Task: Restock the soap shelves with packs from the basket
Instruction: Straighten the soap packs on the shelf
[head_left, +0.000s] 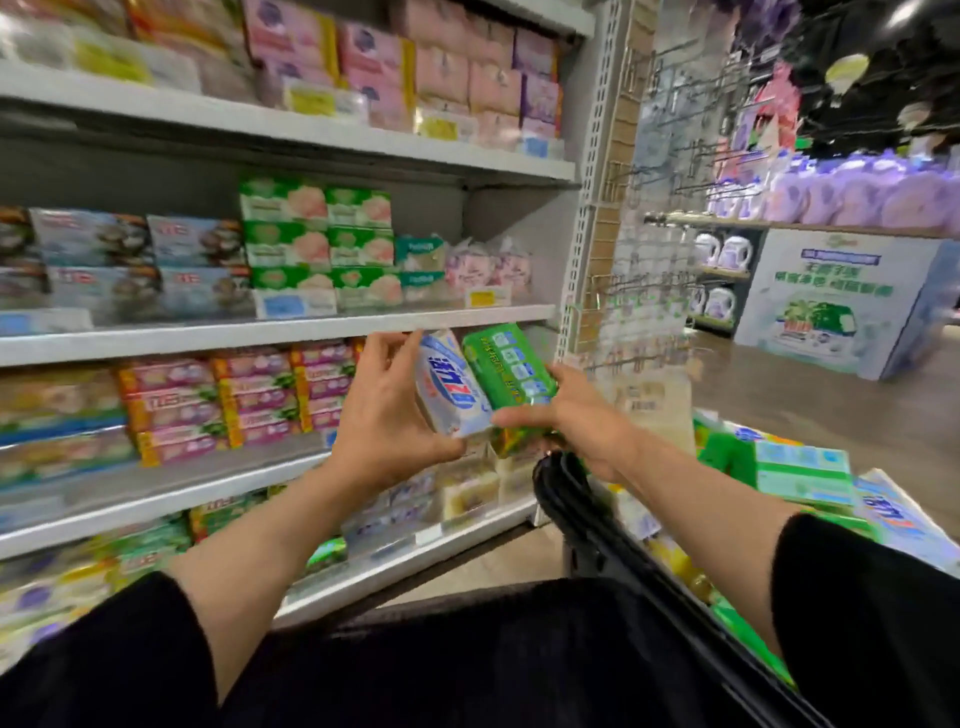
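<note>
My left hand (387, 410) grips a white soap pack with blue and red lettering (451, 387), held up in front of the shelves. My right hand (571, 415) grips a green soap pack (511, 366) right beside it; the two packs touch. Both are level with the third shelf (156, 467), which holds pink-and-yellow soap packs (208, 405). The black basket (597, 525) sits below my right forearm, with more green packs (800, 467) and a white-blue pack (893, 514) in it at the right.
Shelves of boxed soaps fill the left: pink boxes (441, 67) on top, green-white boxes (317, 239) in the middle, mixed packs (467, 488) low down. An upright (576, 260) ends the shelving. An aisle floor (805, 395) and a display stand (841, 301) lie to the right.
</note>
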